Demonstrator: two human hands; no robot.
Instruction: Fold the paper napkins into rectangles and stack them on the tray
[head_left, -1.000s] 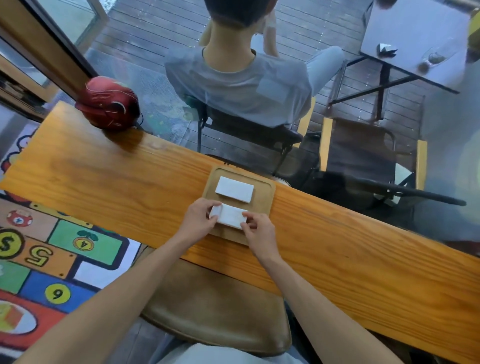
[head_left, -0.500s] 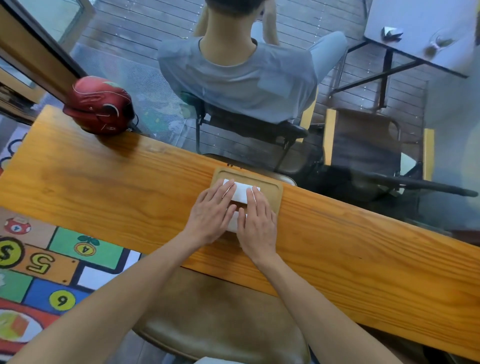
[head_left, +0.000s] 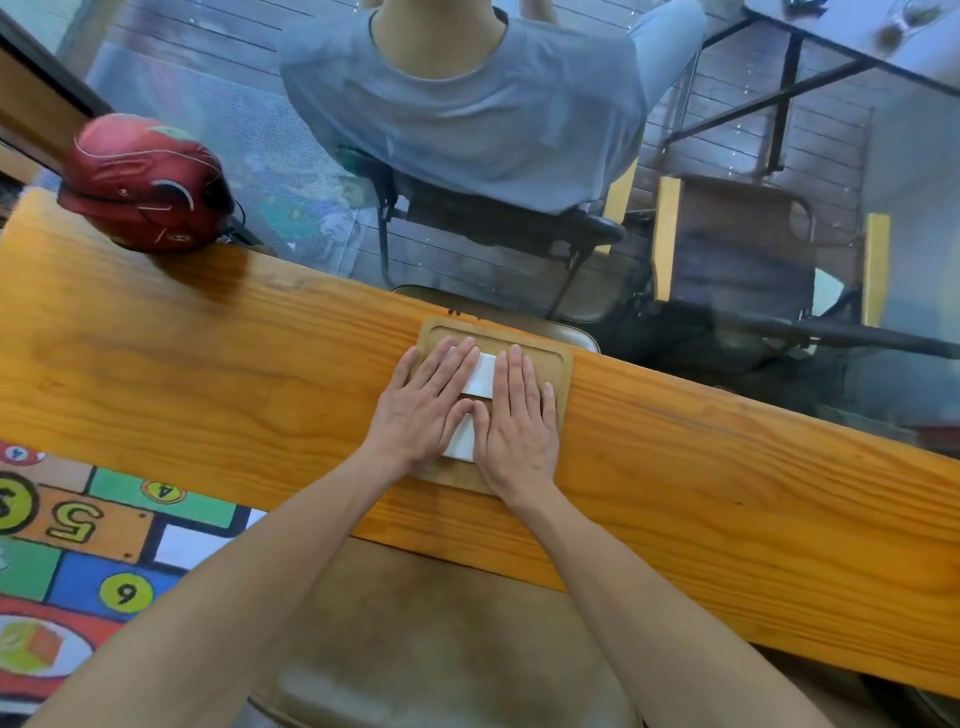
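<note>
Two folded napkins lay on the wooden tray (head_left: 563, 366), the far napkin (head_left: 482, 375) and the near napkin (head_left: 460, 441) side by side rather than stacked. A second before, fingertips had pinched the near one; now the left hand (head_left: 423, 410) and right hand (head_left: 517, 423) lay flat, fingers straight, pressing both down (gripping nothing). Creases looked set; stacking remained.

Counter (head_left: 260, 395) open sideways; helmet (head_left: 145, 187) far left.
</note>
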